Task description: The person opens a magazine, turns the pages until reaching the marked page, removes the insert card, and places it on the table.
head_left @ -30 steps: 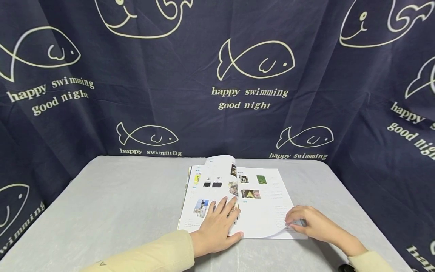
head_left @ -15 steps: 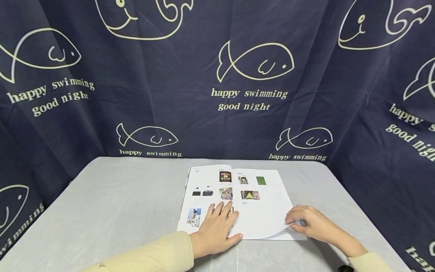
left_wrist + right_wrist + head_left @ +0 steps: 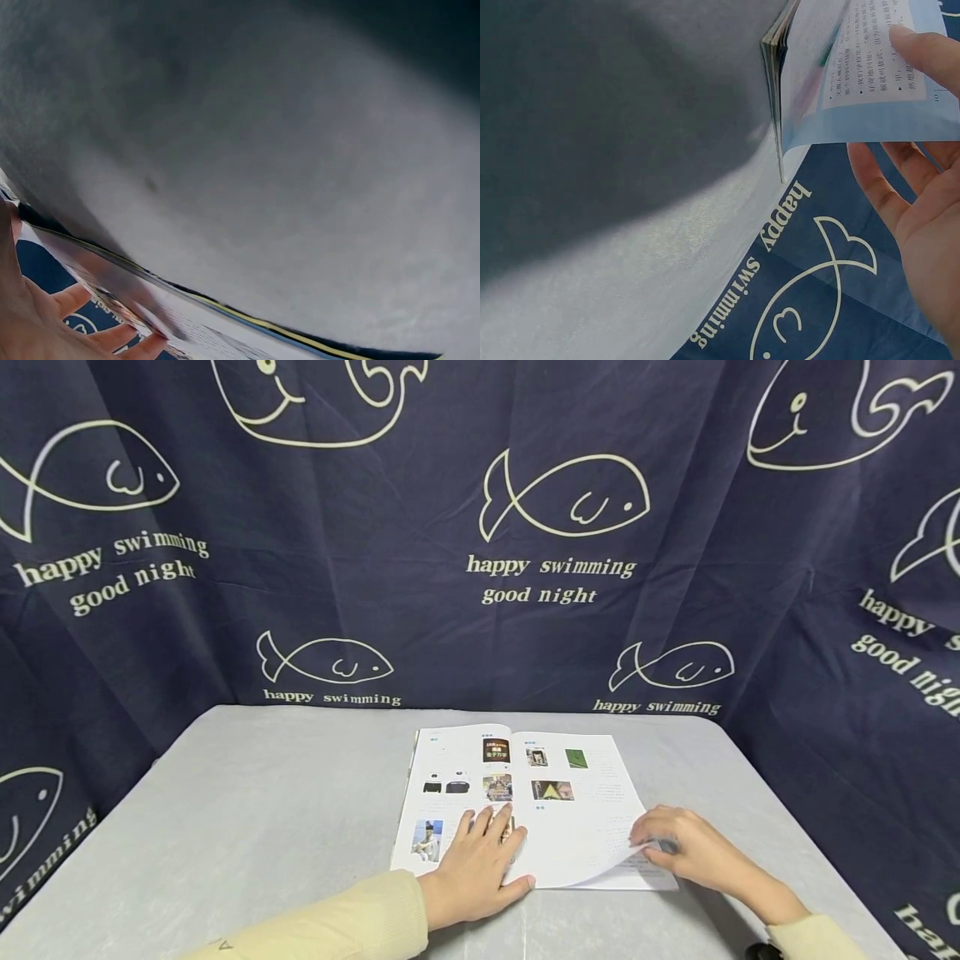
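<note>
An open magazine [image 3: 577, 835] with printed text and small photos lies on the grey table. My left hand [image 3: 478, 868] rests on the lower part of its left page near the spine, fingers spread; the left wrist view catches those fingers [image 3: 71, 300] on the page. At the lower right corner, my right hand [image 3: 686, 847] pinches a page between thumb and fingers and lifts it, so the page curves up off the ones beneath. The right wrist view shows that lifted page [image 3: 877, 124] with a blue border, thumb on one face and fingers behind.
The grey cloth-covered table [image 3: 285, 810] spreads around the magazine. A dark blue curtain [image 3: 420, 610] with fish drawings and lettering hangs behind it and along both sides. A dark band [image 3: 763, 952] shows at the right wrist.
The leaf that stood raised over the left page has come down flat on the left side. The corner in my right hand has risen slightly. My left hand has stayed nearly still.
</note>
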The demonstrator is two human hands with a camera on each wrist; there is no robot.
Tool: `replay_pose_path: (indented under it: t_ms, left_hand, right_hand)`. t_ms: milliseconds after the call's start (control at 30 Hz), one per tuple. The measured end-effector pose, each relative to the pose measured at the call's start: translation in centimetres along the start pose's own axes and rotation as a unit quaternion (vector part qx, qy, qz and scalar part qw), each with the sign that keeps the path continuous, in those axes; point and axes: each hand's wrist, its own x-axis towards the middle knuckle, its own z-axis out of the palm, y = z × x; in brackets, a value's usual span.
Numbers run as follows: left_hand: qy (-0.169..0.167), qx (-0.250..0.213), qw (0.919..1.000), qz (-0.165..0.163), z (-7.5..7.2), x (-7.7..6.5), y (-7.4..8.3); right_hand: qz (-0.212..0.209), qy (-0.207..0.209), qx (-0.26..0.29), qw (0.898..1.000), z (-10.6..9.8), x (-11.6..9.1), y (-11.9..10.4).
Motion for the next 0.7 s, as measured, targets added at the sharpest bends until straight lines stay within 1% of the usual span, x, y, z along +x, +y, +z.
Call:
replay_pose_path:
  t_ms: [200, 433, 700]
  left_hand:
    - [0.012, 0.006, 0.9999, 0.009, 0.0, 0.0, -0.1]
    - [0.010, 0.014, 0.9997, 0.015, -0.2, 0.1, 0.1]
    - [0.028, 0.034, 0.9987, 0.023, -0.5, 0.1, 0.3]
  right_hand:
    - [-0.002, 0.023, 0.002, 1.000, 0.0, 0.4, 0.0]
    - [-0.004, 0.048, 0.004, 0.999, -0.2, 0.8, 0.0]
    - [0.004, 0.065, 0.012, 0.998, -0.4, 1.1, -0.1]
